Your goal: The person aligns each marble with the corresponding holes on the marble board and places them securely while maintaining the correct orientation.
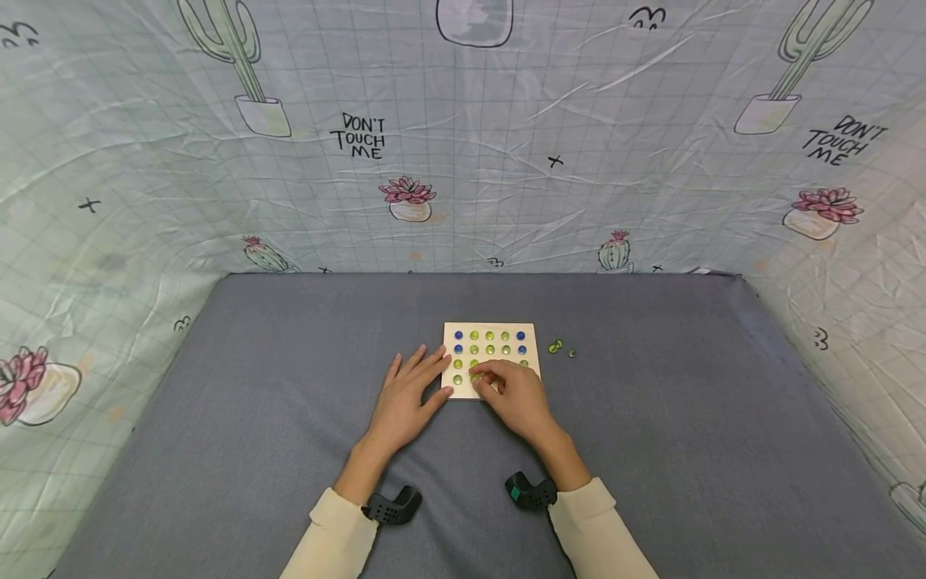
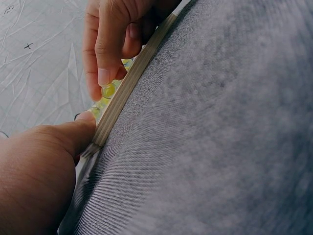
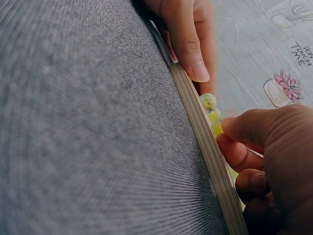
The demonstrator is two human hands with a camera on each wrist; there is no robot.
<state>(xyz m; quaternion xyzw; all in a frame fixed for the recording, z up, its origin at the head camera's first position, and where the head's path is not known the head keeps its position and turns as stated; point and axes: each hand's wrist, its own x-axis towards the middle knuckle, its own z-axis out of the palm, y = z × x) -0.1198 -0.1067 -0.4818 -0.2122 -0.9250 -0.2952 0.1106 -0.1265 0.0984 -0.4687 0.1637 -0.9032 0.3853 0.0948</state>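
Observation:
A pale wooden board [image 1: 538, 363] lies on the grey cloth, with rows of glass marbles set in it. Yellow-green marbles [image 1: 489, 350] fill the middle, and blue marbles [image 1: 522, 336] sit at the far corners. My left hand [image 1: 402, 404] rests along the board's left side, fingers spread, thumb [image 3: 193, 66] at the near corner. Over the near part of the board, my right hand [image 1: 522, 400] pinches a yellow-green marble [image 2: 108, 90] between thumb and finger, low at the board surface. That hand hides several places on the board's near right.
Just right of the board lie a few loose yellow-green marbles [image 1: 555, 346] and a small clear one [image 1: 571, 353]. A printed cloth wall [image 1: 492, 217] stands behind and beside the table [image 1: 673, 418]. Both wrists wear black camera bands [image 1: 394, 507].

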